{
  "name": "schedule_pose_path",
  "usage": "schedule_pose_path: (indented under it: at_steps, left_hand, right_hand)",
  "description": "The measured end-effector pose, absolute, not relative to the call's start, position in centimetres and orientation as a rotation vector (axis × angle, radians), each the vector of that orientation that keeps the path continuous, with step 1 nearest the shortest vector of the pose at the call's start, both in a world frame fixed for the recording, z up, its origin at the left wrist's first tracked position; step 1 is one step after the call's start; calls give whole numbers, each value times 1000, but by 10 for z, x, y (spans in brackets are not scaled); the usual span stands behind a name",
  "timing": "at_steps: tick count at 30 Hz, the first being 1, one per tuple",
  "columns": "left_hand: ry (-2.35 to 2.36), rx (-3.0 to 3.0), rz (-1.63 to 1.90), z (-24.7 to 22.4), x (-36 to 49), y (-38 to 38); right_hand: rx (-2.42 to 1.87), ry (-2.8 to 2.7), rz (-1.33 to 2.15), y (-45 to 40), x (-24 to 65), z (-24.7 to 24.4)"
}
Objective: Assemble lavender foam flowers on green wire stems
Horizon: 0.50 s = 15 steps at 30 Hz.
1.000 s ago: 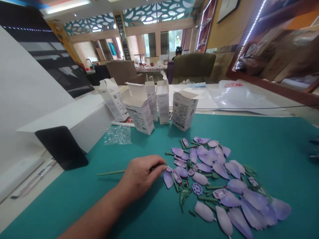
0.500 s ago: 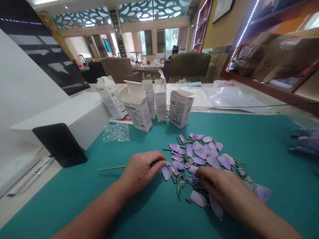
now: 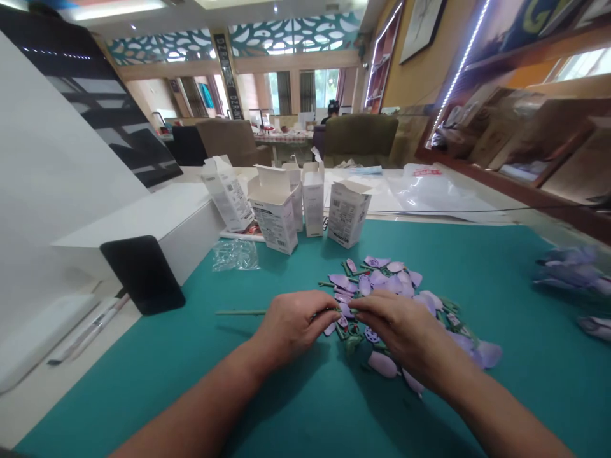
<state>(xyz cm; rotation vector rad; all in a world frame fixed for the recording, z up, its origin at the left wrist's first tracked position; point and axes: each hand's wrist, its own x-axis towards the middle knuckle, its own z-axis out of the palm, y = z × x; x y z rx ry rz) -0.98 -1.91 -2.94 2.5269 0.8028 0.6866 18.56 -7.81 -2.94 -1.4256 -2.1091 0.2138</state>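
This looks like a large shared craft workroom with the comfort of a lounge. A teal cutting mat covers the near table, holding lilac plastic flower parts and open white product cartons. Farther back, a person sits beyond an olive armchair, and a brown armchair stands beside a cloth-covered table. Lattice ceiling panels, a framed picture, an LED strip and a long wooden shelf give the room a decorated, display-like look.
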Motion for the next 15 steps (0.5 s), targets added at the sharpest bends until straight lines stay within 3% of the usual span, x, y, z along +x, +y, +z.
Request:
schedule_pose_path:
  at_steps: [15]
  left_hand:
    - [856,2660,584,-31,-10,-20]
  right_hand:
    - [-1366,-2120,46,-77,177,-45]
